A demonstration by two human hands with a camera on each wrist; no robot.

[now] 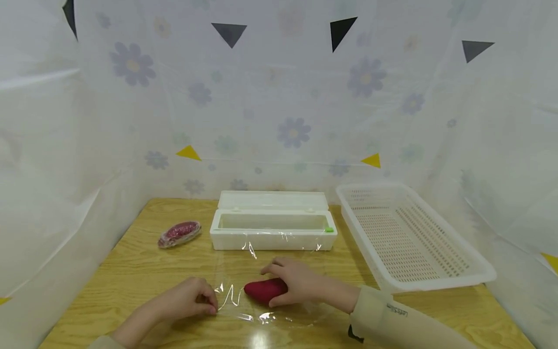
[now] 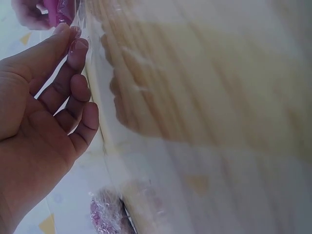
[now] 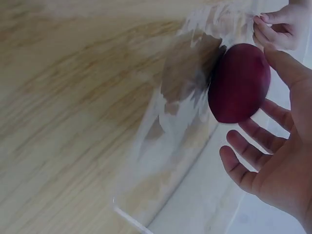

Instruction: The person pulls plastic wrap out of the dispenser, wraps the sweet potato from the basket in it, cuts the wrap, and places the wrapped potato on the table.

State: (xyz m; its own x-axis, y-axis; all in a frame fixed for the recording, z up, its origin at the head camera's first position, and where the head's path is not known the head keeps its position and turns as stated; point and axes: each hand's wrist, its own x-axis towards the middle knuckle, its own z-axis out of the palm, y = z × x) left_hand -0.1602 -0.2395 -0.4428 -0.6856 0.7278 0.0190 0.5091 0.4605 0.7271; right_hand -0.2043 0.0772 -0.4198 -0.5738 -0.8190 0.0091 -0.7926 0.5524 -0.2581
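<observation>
A dark red sweet potato (image 1: 263, 291) lies over a sheet of clear plastic wrap (image 1: 244, 317) in the middle of the wooden table. My right hand (image 1: 301, 282) grips it from the right, thumb on the near side and fingers on the far side. In the right wrist view, the smooth, unwrapped sweet potato (image 3: 240, 84) shows between thumb and fingers. My left hand (image 1: 187, 298) pinches the wrap's near left edge between thumb and index finger. The sheet stretches back to a white wrap dispenser (image 1: 273, 242), whose lid stands raised behind it.
A second sweet potato (image 1: 179, 233), wrapped in film, lies at the back left of the table (image 1: 144, 261). At the right stands a white plastic basket (image 1: 440, 283) with slotted sides. A small green slider (image 1: 329, 230) sits on the dispenser's front right edge.
</observation>
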